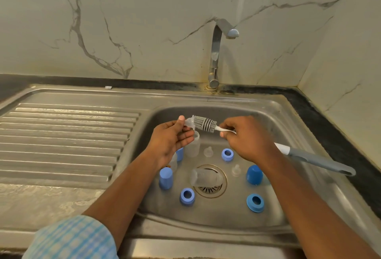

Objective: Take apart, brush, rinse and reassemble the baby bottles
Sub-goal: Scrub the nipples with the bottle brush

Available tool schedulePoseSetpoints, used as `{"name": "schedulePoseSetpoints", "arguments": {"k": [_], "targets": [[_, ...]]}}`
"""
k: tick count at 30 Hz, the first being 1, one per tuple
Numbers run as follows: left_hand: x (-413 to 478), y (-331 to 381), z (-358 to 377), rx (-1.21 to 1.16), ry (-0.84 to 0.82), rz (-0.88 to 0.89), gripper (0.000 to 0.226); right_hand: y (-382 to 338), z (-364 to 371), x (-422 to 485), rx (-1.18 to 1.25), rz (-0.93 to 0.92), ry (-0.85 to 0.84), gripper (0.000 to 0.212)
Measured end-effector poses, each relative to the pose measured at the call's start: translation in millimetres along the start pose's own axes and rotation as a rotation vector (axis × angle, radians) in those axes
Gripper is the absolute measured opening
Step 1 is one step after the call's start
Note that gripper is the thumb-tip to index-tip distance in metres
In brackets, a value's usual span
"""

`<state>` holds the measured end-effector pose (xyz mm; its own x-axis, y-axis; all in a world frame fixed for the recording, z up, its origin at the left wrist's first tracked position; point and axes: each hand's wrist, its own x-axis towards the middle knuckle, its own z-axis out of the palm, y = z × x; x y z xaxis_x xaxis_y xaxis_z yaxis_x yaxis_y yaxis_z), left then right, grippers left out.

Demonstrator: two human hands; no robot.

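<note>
Over the steel sink, my left hand pinches a clear silicone teat between thumb and fingers. My right hand grips the white stem of the bottle brush, whose grey bristle head touches the teat's wide end. The brush's grey handle sticks out to the right over the sink's rim. In the basin lie a clear bottle on its side over the drain, an upright clear bottle, two loose teats, blue collar rings and blue caps.
A steel tap stands behind the basin with its spout turned right; no water runs. The ribbed draining board stretches to the left. A marble wall rises behind, and a dark counter edge borders the sink's right side.
</note>
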<state>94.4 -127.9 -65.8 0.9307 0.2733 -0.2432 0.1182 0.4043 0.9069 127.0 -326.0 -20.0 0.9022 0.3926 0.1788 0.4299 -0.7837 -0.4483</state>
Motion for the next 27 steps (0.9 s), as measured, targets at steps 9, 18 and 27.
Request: {"name": "schedulePoseSetpoints", "arguments": {"k": [9, 18, 27], "targets": [[-5.4, 11.0, -0.8, -0.285, -0.092, -0.050, 0.027, -9.7, 1.0, -0.2, -0.066, -0.094, 0.109, 0.011], [-5.7, 7.3, 3.3, -0.444, -0.135, 0.023, 0.017, -31.4, 7.4, -7.4, -0.156, -0.105, 0.129, 0.020], [-8.3, 11.7, 0.7, -0.408, -0.469, 0.114, 0.053, -16.5, -14.3, -3.9, 0.478, 0.049, -0.192, 0.028]]}}
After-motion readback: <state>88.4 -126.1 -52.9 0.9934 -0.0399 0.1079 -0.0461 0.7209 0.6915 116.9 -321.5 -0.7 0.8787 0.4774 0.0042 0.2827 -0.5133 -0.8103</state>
